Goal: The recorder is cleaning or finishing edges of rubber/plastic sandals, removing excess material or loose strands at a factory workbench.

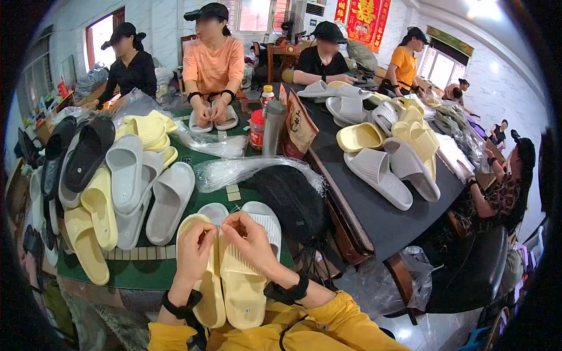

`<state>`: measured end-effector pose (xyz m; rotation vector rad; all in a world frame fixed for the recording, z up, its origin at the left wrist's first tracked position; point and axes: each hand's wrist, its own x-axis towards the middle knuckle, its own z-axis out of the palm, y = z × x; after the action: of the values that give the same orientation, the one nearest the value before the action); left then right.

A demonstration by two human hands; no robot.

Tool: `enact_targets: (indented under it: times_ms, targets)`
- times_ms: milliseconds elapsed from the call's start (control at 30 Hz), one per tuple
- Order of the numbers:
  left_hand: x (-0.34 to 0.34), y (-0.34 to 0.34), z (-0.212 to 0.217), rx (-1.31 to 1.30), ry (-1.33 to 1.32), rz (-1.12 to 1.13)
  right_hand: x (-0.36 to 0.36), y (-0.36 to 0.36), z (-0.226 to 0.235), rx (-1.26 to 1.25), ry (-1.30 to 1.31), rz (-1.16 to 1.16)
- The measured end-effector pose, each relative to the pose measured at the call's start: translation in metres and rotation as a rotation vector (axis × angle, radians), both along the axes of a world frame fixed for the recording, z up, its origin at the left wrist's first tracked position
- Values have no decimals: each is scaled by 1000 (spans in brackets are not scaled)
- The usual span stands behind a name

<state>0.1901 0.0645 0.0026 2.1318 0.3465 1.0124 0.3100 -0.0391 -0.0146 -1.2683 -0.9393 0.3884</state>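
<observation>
A pair of pale yellow slippers (244, 298) lies side by side at the table's near edge, toes pointing away from me. Above their ribbed straps, my left hand (196, 251) and my right hand (250, 241) come close together. Fingertips on both hands are pinched; anything between them is too small to make out. My right hand rests over the right slipper's strap, my left over the left one. Just beyond my fingers lies a pair of light grey slippers (264, 217), partly covered by the yellow pair and my hands.
Grey, yellow and black slippers (126, 169) are heaped on the green table at left. Clear plastic bags (252, 172), a black bag (290, 202) and a grey bottle (273, 126) lie beyond my hands. More slippers (380, 175) cover the dark table at right. Several people (213, 64) sit around.
</observation>
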Motion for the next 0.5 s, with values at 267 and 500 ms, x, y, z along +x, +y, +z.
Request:
enact_targets:
  times_ms: [267,500]
  targets:
    - [-2,1,-2,-17,26,-7,4,-1,-5,-54,8,59]
    - [-1,-1,-2,-22,28,-6,4,-4,-6,-9,133,44]
